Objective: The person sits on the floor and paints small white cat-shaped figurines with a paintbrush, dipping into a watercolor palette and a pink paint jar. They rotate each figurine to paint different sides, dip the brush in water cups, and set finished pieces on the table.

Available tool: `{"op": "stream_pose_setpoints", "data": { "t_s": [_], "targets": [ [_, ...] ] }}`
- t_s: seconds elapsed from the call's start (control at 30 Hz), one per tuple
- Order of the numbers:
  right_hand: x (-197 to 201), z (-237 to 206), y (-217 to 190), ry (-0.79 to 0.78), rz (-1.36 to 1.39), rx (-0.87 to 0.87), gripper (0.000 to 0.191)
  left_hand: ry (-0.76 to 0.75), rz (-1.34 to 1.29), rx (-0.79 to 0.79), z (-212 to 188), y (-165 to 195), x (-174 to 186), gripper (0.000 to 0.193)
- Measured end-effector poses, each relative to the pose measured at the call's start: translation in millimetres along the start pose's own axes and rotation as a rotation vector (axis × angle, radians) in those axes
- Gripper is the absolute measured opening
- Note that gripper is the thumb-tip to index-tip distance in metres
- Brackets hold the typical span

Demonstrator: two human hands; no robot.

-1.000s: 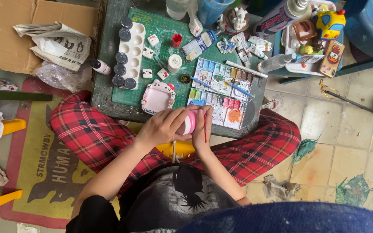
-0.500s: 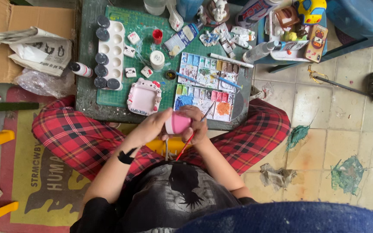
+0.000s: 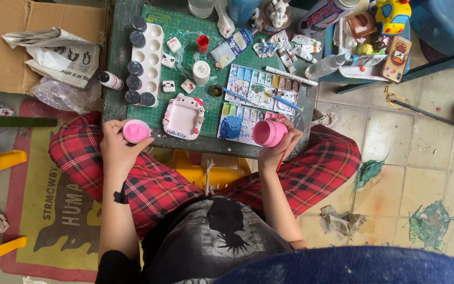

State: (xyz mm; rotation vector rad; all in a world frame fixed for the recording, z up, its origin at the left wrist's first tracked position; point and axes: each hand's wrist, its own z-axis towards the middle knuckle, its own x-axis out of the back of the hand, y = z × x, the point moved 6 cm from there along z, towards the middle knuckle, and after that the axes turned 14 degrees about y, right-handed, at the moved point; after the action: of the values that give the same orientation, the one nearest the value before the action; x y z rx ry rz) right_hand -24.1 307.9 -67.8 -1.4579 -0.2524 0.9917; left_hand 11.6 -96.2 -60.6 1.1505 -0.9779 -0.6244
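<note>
My left hand [image 3: 114,145] holds a round pink lid [image 3: 135,131] at the near edge of the small dark table [image 3: 115,63]. My right hand [image 3: 281,149] grips an open pink paint jar [image 3: 269,132], along with a thin red-handled brush that pokes out below the fingers. Between the hands lies a pink and white cat-shaped picture frame [image 3: 184,117] on a green cutting mat [image 3: 185,37]. A paint-smeared watercolour palette [image 3: 258,102] with two brushes on it sits just beyond the jar.
A white mixing tray [image 3: 150,58] with dark paint pots, small white painted pieces, paint tubes and figurines crowd the table. A cardboard box [image 3: 6,47] with newspaper stands at left. A blue tray [image 3: 363,47] with toys is at right. A yellow stool [image 3: 211,173] sits under my red plaid legs.
My hands were together over my lap around the pink jar. Now they are apart: the lid has come off in my left hand and the jar stays in my right.
</note>
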Motion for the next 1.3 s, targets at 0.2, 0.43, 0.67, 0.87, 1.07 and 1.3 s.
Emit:
{"op": "stream_pose_setpoints", "data": {
  "t_s": [0.2, 0.43, 0.67, 0.87, 1.07, 1.3],
  "targets": [
    [-1, -12, 5, -0.03, 0.089, -0.216, 0.022, 0.067, 0.707, 0.049, 4, -8, -18, 0.072],
    [-7, -20, 3, -0.074, 0.121, -0.296, 0.023, 0.064, 0.813, -0.194, 4, 8, -29, 0.087],
    [-18, -51, 25, -0.089, 0.346, -0.69, 0.032, -0.548, 0.24, -0.394, -82, 85, -130, 0.097],
    [-21, -62, 18, -0.168, 0.197, -0.657, 0.034, -0.364, -0.21, -0.377, -86, 108, -167, 0.093],
    [5, -31, -8, -0.076, 0.129, -0.313, 0.015, -0.252, -0.196, -0.387, -84, 101, -162, 0.078],
    [55, -20, -55, -0.129, -0.231, -0.08, 0.006, -0.186, -0.187, -0.419, -76, 96, -150, 0.073]
  ]
}}
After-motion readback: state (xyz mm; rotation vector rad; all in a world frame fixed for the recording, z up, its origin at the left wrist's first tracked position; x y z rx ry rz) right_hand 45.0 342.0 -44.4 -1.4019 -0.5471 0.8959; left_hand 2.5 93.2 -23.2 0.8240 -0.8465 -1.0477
